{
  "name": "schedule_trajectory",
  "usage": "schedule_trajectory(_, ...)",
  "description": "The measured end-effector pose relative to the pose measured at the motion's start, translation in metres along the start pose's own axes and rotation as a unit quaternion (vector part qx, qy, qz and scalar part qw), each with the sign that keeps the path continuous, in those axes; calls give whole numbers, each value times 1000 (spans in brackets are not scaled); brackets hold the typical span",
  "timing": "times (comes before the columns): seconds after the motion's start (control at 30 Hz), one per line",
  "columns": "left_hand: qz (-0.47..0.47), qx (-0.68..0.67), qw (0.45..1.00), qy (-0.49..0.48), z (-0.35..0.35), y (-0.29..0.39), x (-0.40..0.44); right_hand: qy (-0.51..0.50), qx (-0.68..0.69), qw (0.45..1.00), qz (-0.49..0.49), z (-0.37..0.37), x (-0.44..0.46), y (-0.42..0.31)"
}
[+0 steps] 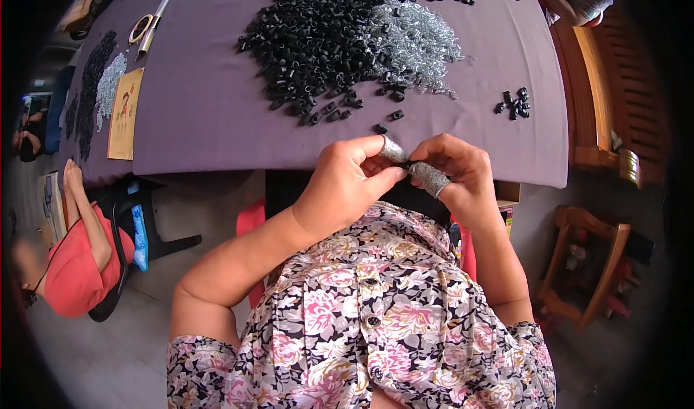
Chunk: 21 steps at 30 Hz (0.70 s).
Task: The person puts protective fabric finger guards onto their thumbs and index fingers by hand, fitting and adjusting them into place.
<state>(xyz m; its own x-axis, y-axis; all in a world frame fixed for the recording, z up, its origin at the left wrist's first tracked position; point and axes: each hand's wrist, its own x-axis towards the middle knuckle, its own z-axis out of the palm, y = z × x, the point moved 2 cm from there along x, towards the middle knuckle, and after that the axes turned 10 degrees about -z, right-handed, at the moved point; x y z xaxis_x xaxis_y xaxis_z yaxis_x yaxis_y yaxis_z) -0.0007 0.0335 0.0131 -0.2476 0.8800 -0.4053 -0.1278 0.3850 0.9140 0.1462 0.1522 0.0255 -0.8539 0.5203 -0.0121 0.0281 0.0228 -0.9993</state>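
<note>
My left hand point(345, 176) and my right hand point(463, 174) meet just off the front edge of the table, fingertips pinched together. Between them is a small black plastic piece point(406, 166), mostly hidden by the fingers. Grey wrapping covers the left index finger and a digit of the right hand. On the cloth just beyond my fingers lies a loose black piece point(381, 128). Farther back spreads a large heap of small hollow black plastic pieces point(311, 44). A pile of small clear, shiny pieces point(416, 44) overlaps its right side.
A small cluster of black pieces point(515, 104) lies on the right of the purple tablecloth point(195, 105). At left are a yellow booklet point(125, 116), a tape roll point(141, 29) and further piles. A person in red point(83, 264) sits there. A wooden stool point(578, 264) stands right.
</note>
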Motion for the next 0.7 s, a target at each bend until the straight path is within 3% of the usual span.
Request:
schedule_trajectory(0.33, -43, -107, 991, -68, -2, -2, -4, -33, -10, 999, 18, -1, -1, -14)
schedule_trajectory(0.7, -84, -220, 966, -107, 3, -1, -18, -62, 86, 994, 7, -11, -9, -15)
